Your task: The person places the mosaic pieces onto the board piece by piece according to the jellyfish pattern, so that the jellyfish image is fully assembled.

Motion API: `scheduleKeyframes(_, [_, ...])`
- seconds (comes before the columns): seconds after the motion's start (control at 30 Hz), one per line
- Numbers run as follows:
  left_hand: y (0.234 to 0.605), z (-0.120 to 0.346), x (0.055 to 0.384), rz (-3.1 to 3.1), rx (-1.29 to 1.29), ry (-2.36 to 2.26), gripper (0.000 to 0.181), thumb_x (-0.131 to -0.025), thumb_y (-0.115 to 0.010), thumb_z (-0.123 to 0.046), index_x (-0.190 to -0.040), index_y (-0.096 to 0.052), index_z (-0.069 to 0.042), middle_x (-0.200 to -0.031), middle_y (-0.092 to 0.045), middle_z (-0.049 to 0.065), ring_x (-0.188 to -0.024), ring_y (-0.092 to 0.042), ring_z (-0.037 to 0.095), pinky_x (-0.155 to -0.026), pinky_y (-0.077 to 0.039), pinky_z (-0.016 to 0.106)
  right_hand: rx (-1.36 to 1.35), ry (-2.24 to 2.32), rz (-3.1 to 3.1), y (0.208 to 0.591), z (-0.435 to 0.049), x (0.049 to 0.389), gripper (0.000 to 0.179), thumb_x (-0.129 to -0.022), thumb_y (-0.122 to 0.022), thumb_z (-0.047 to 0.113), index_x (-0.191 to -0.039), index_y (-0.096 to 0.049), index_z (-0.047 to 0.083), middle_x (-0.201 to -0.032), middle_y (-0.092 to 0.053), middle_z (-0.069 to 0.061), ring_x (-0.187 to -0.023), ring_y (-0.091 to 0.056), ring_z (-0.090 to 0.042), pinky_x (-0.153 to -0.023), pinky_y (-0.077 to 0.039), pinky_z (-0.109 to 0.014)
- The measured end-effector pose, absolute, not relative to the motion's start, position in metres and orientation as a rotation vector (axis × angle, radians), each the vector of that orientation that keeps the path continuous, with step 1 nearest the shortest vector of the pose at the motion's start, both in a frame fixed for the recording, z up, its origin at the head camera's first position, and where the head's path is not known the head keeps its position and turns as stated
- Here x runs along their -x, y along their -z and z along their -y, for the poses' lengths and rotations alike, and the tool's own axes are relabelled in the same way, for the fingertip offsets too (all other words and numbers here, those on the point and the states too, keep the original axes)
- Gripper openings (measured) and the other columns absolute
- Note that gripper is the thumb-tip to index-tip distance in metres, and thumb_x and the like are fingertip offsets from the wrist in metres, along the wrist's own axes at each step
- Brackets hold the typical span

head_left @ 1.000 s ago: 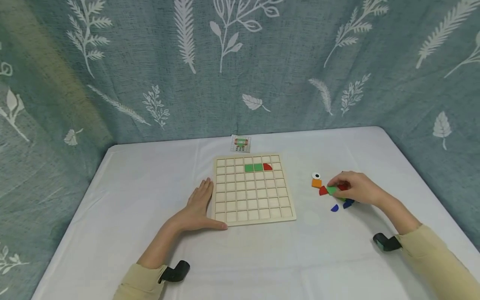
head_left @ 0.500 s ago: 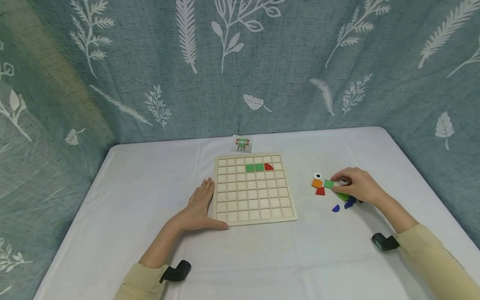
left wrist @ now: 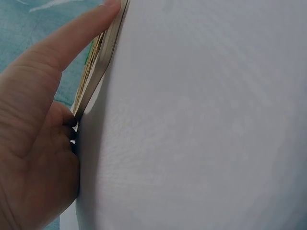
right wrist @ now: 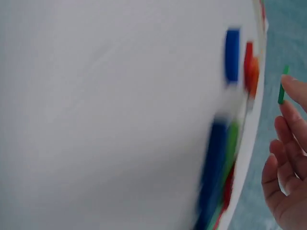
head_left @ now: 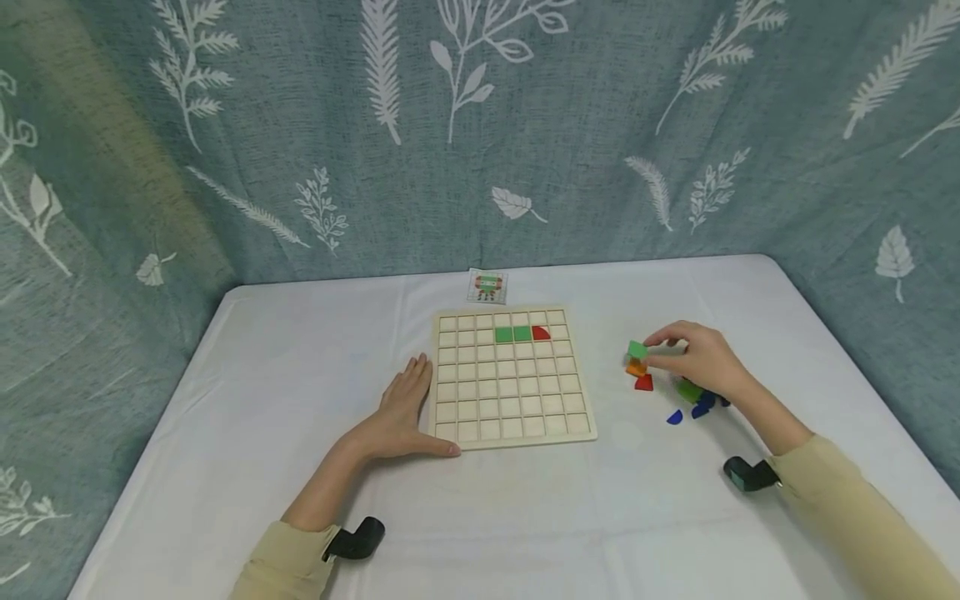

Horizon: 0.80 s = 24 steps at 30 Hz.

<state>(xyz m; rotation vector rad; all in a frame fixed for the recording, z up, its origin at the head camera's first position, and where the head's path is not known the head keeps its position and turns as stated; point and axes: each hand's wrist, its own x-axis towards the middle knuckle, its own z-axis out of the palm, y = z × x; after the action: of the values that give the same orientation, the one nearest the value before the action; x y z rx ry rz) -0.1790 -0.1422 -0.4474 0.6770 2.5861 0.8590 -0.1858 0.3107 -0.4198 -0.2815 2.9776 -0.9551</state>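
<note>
A big blue-green curtain [head_left: 300, 108] with white leaves hangs behind the white tabletop [head_left: 300, 342]. On it we see a flat wooden board [head_left: 487, 389] with rows of small squares. The left hand [head_left: 400, 417] is spread at the board's left side: its fingers lie nearly straight along the edge, and its thumb sticks out to touch the near corner. The right hand [head_left: 693, 357] is off to the right of the board. We see its thumb and pointing finger pinch a green tile [head_left: 637, 349], while its other fingers bend loosely. From the right wrist we can tell that the tile is held up, apart from the tabletop. Past the board's far edge lies a little card [head_left: 487, 286] with a green and red figure on it; its tiniest marks are too small for us to read. In the board's second row from the far edge, we spot two green squares [head_left: 503, 334] side by side, with a red rounded piece [head_left: 541, 332] on their right. By the right hand we see an orange piece [head_left: 636, 367], a red piece [head_left: 644, 383], some blue pieces [head_left: 703, 404] and a small blue half circle [head_left: 675, 417]
</note>
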Motion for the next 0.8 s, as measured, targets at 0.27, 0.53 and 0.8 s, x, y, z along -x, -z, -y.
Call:
scheduleKeyframes(0.27, [0.446,0.144,0.179,-2.583,-0.692,-0.84,0.135,-0.069,-0.082,-0.056,-0.152,0.004,0.007,-0.16,0.009,0.022,-0.147,0.012,0.032,-0.117,0.003,0.052,0.39,1.116,-2.852,0.417,-0.245,0.216,0.029,-0.086,-0.077,0.032,-0.109,-0.073,0.015,-0.112,-0.066,-0.003,-0.102,-0.055,-0.023,-0.08,-0.048,-0.041])
scheduleKeyframes(0.53, [0.444,0.144,0.179,-2.57,-0.66,-0.845,0.135,-0.069,-0.082,-0.055,-0.152,0.004,0.007,-0.16,0.009,0.022,-0.147,0.012,0.033,-0.117,0.004,0.052,0.662,1.13,-2.772,0.415,-0.175,0.247,0.024,-0.085,-0.077,0.019,-0.105,-0.074,0.007,-0.101,-0.068,-0.006,-0.092,-0.06,-0.024,-0.077,-0.05,-0.04])
scheduleKeyframes(0.8, [0.443,0.145,0.179,-2.557,-0.665,-0.847,0.134,-0.07,-0.082,-0.054,-0.152,0.004,0.007,-0.16,0.009,0.022,-0.147,0.013,0.032,-0.117,0.005,0.051,0.7,0.963,-2.739,0.415,-0.129,0.272,0.023,-0.087,-0.076,0.021,-0.105,-0.074,0.007,-0.102,-0.069,-0.006,-0.096,-0.061,-0.024,-0.083,-0.051,-0.038])
